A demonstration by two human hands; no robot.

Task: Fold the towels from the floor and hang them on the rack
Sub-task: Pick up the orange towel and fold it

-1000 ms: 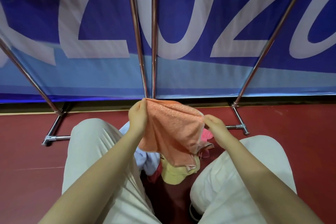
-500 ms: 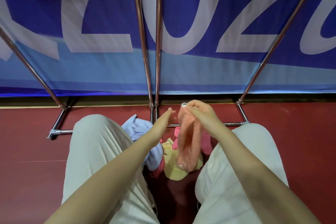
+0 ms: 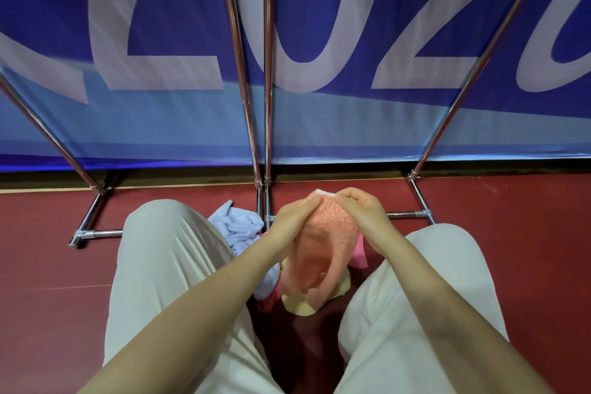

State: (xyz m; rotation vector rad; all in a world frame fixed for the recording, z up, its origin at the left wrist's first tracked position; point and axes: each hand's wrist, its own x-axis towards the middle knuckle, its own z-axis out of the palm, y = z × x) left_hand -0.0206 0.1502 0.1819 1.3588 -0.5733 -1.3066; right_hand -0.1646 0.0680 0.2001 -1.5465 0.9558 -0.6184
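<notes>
Towels for this task lie heaped on the red floor (image 3: 48, 265) between the person's knees: a pale blue towel (image 3: 238, 227) at nine o'clock of the hands, a yellow towel (image 3: 297, 305) at six o'clock, and a pink towel (image 3: 359, 253) peeking out at four o'clock. One of them, the orange towel (image 3: 323, 249), is already lifted. It hangs with its long axis running straight down from twelve to six o'clock, doubled over, its lower end just above the heap.

Both hands meet at its top edge. The left hand (image 3: 294, 221) pinches that edge between fingers and thumb from the nine o'clock side; the right hand (image 3: 359, 206) pinches it from three o'clock, fingers curled. They are almost touching, so neither is clearly nearer the cloth.

By my judgement the fold is half made and the next move is a lift toward twelve o'clock, where the chrome rack (image 3: 252, 125) rises just beyond the hands in front of a blue banner (image 3: 351, 25). Its two middle uprights stand close together dead ahead, so the towel must travel up, clear of them. Open room lies above; the knees hem the sides. The rack's upper rail is out of view.
</notes>
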